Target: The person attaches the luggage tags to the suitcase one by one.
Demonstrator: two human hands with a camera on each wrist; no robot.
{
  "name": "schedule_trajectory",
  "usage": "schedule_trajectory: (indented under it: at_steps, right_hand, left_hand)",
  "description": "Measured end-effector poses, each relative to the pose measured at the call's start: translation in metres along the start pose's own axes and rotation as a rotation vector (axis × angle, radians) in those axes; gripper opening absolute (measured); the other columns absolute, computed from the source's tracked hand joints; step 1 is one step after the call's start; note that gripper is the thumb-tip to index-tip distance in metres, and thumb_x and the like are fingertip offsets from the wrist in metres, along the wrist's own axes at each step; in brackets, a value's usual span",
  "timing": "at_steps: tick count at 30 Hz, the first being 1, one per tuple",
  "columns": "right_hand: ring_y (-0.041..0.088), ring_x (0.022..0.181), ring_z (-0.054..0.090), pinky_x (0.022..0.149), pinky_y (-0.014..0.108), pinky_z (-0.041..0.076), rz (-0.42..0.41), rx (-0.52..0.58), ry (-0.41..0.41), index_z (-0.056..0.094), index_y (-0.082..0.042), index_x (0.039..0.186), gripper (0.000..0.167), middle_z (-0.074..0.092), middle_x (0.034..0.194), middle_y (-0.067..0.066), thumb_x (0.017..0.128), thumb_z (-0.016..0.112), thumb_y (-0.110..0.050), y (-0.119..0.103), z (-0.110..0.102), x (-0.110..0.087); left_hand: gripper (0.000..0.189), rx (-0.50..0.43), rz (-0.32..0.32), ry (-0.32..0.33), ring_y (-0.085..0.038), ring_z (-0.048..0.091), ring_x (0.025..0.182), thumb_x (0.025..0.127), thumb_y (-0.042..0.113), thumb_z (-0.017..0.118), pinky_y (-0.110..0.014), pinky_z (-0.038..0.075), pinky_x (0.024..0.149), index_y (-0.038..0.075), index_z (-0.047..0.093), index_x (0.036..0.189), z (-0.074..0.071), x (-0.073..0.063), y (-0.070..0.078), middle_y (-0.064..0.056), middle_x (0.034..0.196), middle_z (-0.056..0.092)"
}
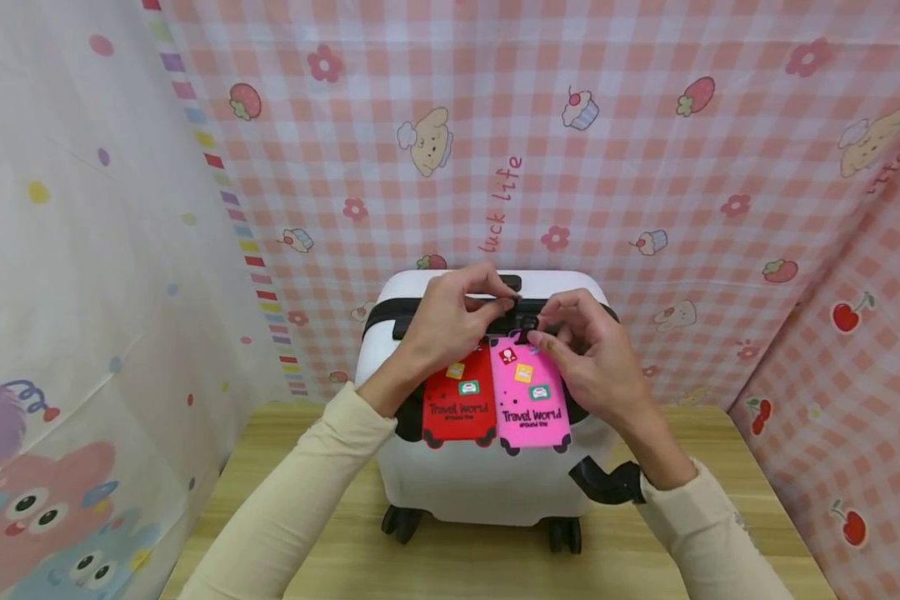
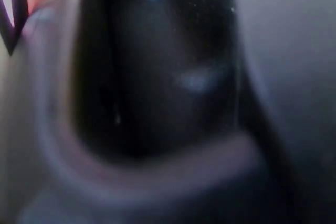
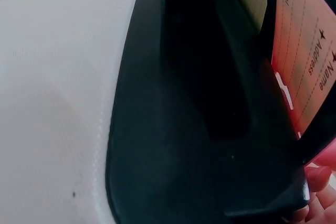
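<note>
– Pink-checked cloth hangs behind, cartoon-printed; wood-grain table below. Head view: what stands on it?
– White suitcase, upright on black wheels, near the cloth. Two luggage tags hang side by side across its front: red tag, pink tag, both printed "Travel World".
– Left hand?
– Above the red tag. Thumb and index nearly closed, tips pinching a thin piece of black strap; exact part too small to read.
– Right hand?
– Over the top of the pink tag. Thumb and index tips close together, pinching the small black buckle; remaining fingers loosely bent.
– Left wrist view?
– Blurred. Dark recess with a rounded rim; fingers out of sight, grip cannot be told from here.
– Right wrist view?
– Black handle plate on a white surface. Beside it, at right, a reddish label card reading Name, Address, Tel. Fingertips at lower right; their hold is cut off by the edge.
</note>
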State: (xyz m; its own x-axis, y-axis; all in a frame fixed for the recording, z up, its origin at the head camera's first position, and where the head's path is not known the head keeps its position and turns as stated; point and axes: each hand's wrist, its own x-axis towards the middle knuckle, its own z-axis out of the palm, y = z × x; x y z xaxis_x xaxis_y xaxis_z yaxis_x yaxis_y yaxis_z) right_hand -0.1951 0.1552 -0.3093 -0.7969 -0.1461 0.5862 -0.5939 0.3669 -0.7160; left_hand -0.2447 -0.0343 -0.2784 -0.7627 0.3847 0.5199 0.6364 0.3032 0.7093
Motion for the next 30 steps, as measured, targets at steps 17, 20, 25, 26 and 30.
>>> schedule_trajectory:
  at_steps: [17, 20, 25, 26, 30]
  right_hand:
    - [0.015, 0.060, 0.051, 0.055, 0.022, 0.044, 0.000, -0.006, 0.004, 0.056, -0.004, 0.111, 0.023, 0.066, 0.083, 0.010, 0.092, 0.068, -0.002, 0.0009, -0.0006, -0.0007]
    - [0.015, 0.060, 0.051, 0.055, 0.022, 0.044, -0.003, -0.010, 0.006, 0.059, -0.004, 0.111, 0.022, 0.066, 0.083, 0.009, 0.091, 0.069, -0.002, 0.0011, -0.0006, -0.0005]
    - [0.015, 0.059, 0.051, 0.053, 0.021, 0.043, -0.003, -0.026, 0.011, 0.065, -0.006, 0.112, 0.022, 0.068, 0.084, 0.008, 0.091, 0.070, -0.004, 0.0006, -0.0001, -0.0006]
    - [0.015, 0.059, 0.051, 0.053, 0.021, 0.042, -0.002, -0.030, 0.012, 0.066, -0.007, 0.112, 0.022, 0.068, 0.085, 0.008, 0.091, 0.070, -0.004, 0.0005, 0.0000, -0.0006]
    - [0.015, 0.059, 0.051, 0.053, 0.021, 0.042, 0.001, -0.037, 0.012, 0.067, -0.007, 0.113, 0.023, 0.070, 0.087, 0.008, 0.091, 0.071, -0.005, 0.0001, 0.0006, -0.0006]
  left_hand:
    - [0.010, 0.352, 0.169, -0.013, -0.014, 0.066, 0.078, 0.093, 0.003, 0.065, -0.027, 0.054, 0.077, 0.008, 0.072, 0.088, 0.0031, -0.0017, 0.0015, -0.005, 0.090, 0.076]
    - [0.010, 0.371, 0.175, -0.022, -0.014, 0.068, 0.080, 0.093, 0.003, 0.064, -0.028, 0.054, 0.079, 0.008, 0.071, 0.088, 0.0032, -0.0016, 0.0020, -0.004, 0.091, 0.076]
    - [0.009, 0.361, 0.180, -0.024, -0.015, 0.069, 0.083, 0.093, 0.004, 0.065, -0.028, 0.054, 0.081, 0.008, 0.070, 0.088, 0.0029, -0.0019, 0.0018, -0.005, 0.092, 0.076]
    - [0.009, 0.359, 0.181, -0.024, -0.015, 0.069, 0.083, 0.093, 0.004, 0.065, -0.027, 0.054, 0.080, 0.008, 0.070, 0.088, 0.0026, -0.0022, 0.0018, -0.005, 0.092, 0.076]
    - [0.010, 0.348, 0.182, -0.025, -0.014, 0.069, 0.082, 0.093, 0.003, 0.065, -0.027, 0.055, 0.080, 0.009, 0.071, 0.089, 0.0012, -0.0031, 0.0017, -0.004, 0.091, 0.076]
